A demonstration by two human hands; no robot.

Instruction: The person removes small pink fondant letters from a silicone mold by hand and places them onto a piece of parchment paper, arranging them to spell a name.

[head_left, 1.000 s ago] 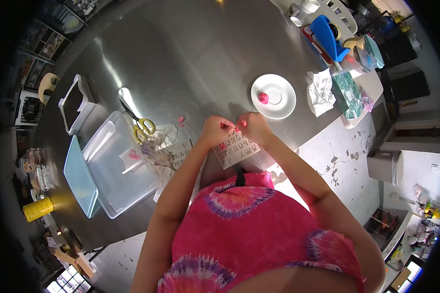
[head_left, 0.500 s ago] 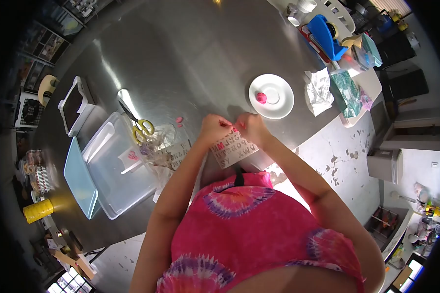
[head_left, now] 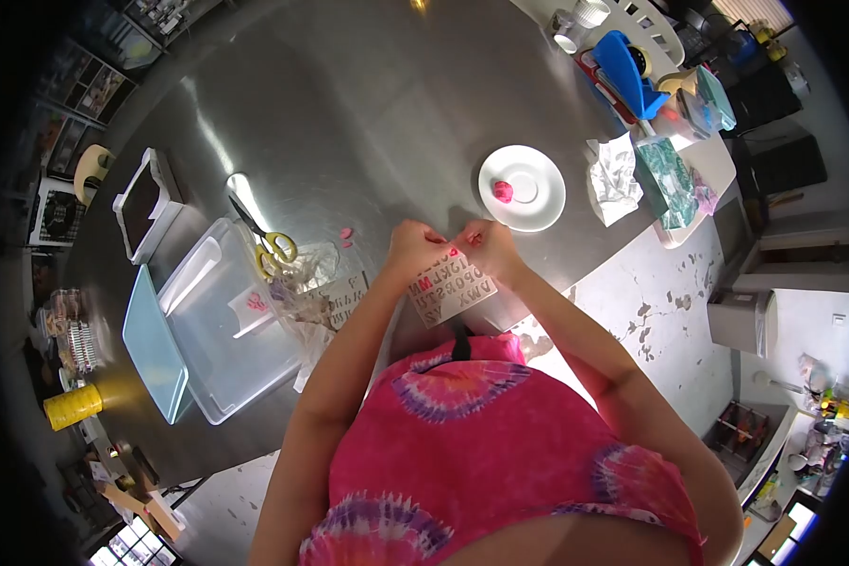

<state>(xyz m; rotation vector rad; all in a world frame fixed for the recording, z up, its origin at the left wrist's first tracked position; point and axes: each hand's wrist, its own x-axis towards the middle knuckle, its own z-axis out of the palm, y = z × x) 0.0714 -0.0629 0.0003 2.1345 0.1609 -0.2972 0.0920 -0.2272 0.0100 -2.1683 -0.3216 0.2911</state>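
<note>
The steel table (head_left: pixel 368 104) carries the same layout as a second ago. The clear plastic bin (head_left: pixel 226 330) and its pale blue lid (head_left: pixel 151 344) lie well to the left. The yellow-handled scissors (head_left: pixel 272 243) lie at the bin's far corner. The white plate (head_left: pixel 547 203), with a pink lump (head_left: pixel 504 191) on it, sits apart to the right. None of these has shifted.

The change is in the letter mould (head_left: pixel 455 291), at the table's near edge just in front of the person. A second ago its cells looked plain. Now one letter near its upper left corner shows pink, and the mould has turned slightly under the hands.

The left hand (head_left: pixel 413 247) stays at the mould's far left corner, its fingers drawn narrow on the edge. The right hand (head_left: pixel 491 247) keeps its fingers pinched close on a small pink bit (head_left: pixel 476 238) just above the mould's top edge. The two hands nearly touch.

Judging by this, the pink material is going into the mould one letter at a time, and most cells are not yet filled.
</note>
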